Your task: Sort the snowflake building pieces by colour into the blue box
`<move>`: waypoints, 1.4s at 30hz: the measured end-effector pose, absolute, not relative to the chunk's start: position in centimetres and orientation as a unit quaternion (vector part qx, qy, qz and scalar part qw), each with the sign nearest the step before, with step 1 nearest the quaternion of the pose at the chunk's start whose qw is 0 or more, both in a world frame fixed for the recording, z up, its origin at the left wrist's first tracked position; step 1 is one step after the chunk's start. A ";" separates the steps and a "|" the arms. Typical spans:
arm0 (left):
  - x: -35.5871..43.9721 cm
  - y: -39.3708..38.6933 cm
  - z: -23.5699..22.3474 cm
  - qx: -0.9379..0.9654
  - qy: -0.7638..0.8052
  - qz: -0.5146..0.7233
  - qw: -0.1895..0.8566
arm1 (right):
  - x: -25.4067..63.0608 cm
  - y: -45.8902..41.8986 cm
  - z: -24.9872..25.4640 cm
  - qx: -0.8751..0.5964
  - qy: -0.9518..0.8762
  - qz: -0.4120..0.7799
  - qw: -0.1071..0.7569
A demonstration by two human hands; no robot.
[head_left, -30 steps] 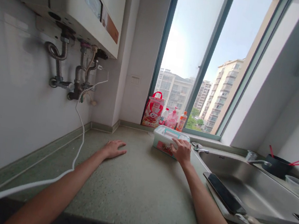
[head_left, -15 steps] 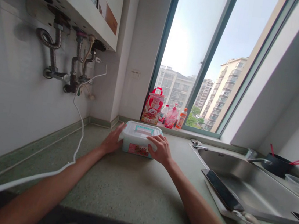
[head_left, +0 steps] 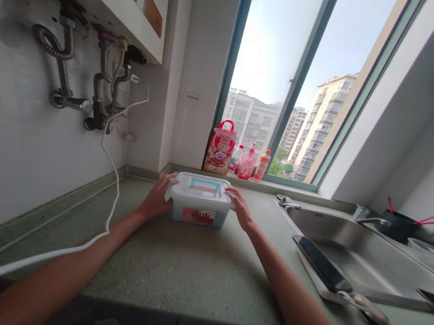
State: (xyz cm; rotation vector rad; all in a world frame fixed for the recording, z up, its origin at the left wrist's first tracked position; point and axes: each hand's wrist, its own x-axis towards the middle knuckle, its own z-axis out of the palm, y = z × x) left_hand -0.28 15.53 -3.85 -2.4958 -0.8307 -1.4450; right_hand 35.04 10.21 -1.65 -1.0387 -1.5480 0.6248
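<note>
A plastic storage box stands on the counter in front of me. It has a pale lid with a teal-trimmed handle folded flat and a red picture label on its front. My left hand grips the box's left end, the fingers at the side latch, which looks swung outward. My right hand presses its fingers to the right edge of the lid. The right-hand latch is mostly covered by the fingers.
A white cable crosses the left of the counter, over my left forearm. On the right is a steel sink; a phone and a knife-like handled tool lie by its edge. Bottles and a red bag stand on the sill.
The storage box has slid left from beside the sink to between my hands. My left hand has come onto its left end, and my right hand has shifted from its front to its right end.
</note>
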 end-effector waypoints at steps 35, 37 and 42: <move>-2.1 14.6 -2.4 -0.802 -0.294 -0.520 0.015 | 36.8 10.1 -3.2 -0.504 -0.726 0.141 0.445; -2.3 14.7 -2.7 -0.775 -0.334 -0.537 0.004 | 36.8 10.5 -3.7 -0.496 -0.720 0.162 0.458; -2.7 15.1 -3.2 -0.732 -0.395 -0.554 -0.032 | 37.0 10.9 -3.6 -0.518 -0.698 0.150 0.472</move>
